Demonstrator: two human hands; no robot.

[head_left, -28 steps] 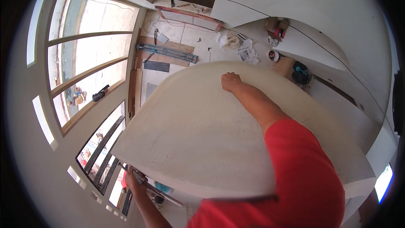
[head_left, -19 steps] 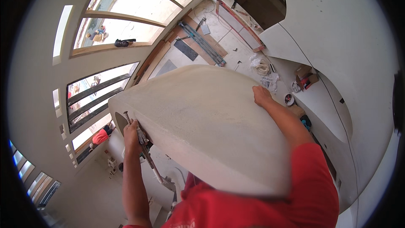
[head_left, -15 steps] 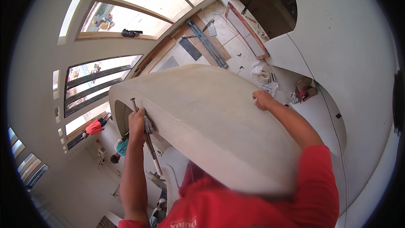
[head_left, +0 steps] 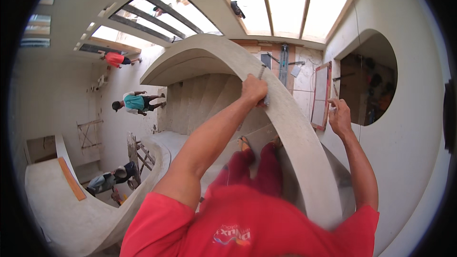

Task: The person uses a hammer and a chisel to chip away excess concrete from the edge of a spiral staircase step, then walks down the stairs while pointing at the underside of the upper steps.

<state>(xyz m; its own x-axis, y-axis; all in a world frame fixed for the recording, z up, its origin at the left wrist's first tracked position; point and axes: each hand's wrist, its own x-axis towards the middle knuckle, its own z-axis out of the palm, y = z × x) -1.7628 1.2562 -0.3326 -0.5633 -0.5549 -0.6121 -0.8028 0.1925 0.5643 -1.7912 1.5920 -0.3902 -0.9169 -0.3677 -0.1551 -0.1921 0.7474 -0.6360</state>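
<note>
My left hand (head_left: 254, 89) is closed around a ridged metal rod (head_left: 262, 70) at the top of a curved, pale plastered wall (head_left: 300, 128). The rod's end sticks up past my fist, and a small grey piece shows beside my fingers. Much of the rod is hidden by my hand and arm. To the right of the wall my right hand (head_left: 339, 114) is raised in the air, its fingers loosely bent and apart, with nothing visible in them. My feet stand on a grey surface inside the curve, beside steps (head_left: 200, 97).
A person in a teal top (head_left: 135, 102) and one in red (head_left: 116, 59) are on the floor below at left. Another is bent near a wooden trestle (head_left: 133, 157). A red-edged framed panel (head_left: 321, 95) leans by a round wall opening (head_left: 373, 81). A second curved parapet (head_left: 57, 200) bends at lower left.
My view has turned, bringing the stairs and my legs into sight. My right hand has come off the wall surface and up. My left hand still grips the rod, now on the wall's top edge.
</note>
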